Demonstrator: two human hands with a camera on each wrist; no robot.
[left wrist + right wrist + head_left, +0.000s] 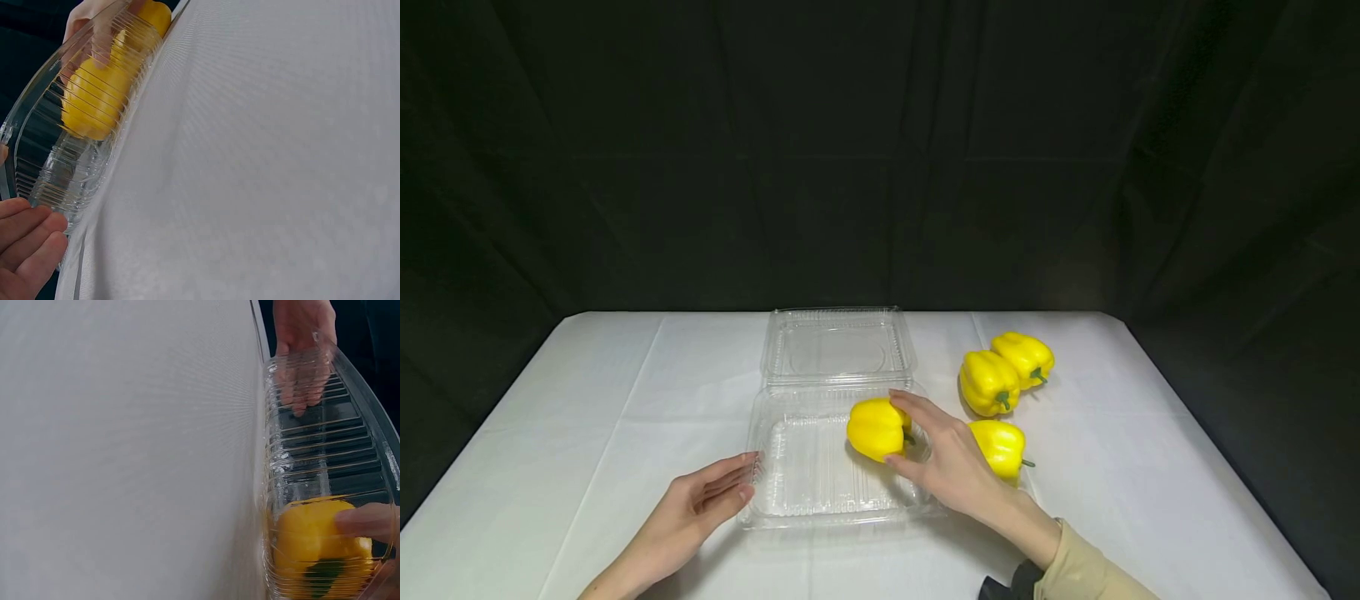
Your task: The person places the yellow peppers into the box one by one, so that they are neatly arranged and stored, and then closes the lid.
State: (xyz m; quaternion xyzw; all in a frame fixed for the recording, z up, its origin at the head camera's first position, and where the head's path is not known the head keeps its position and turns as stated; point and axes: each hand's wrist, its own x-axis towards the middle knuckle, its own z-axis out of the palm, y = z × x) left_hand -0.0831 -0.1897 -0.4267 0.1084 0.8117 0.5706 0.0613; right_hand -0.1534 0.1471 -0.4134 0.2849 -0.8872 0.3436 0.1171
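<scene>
From here I see the right hand (951, 462) pinching a yellow pepper (874, 429) inside the clear container (808, 471), right half — the left hand (688, 517), relaxed, is at its left edge — three other peppers (988, 383) to its right.

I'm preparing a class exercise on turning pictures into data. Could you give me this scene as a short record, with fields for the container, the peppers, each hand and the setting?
container: clear plastic clamshell box, lid open behind its base
peppers: four, yellow bell type
held pepper: within the base's right part
other peppers: three, on the table right of the box
right hand: pinches the held pepper between thumb and fingers
left hand: at the box's left side; contact unclear
table covering: white cloth
backdrop: black cloth
</scene>
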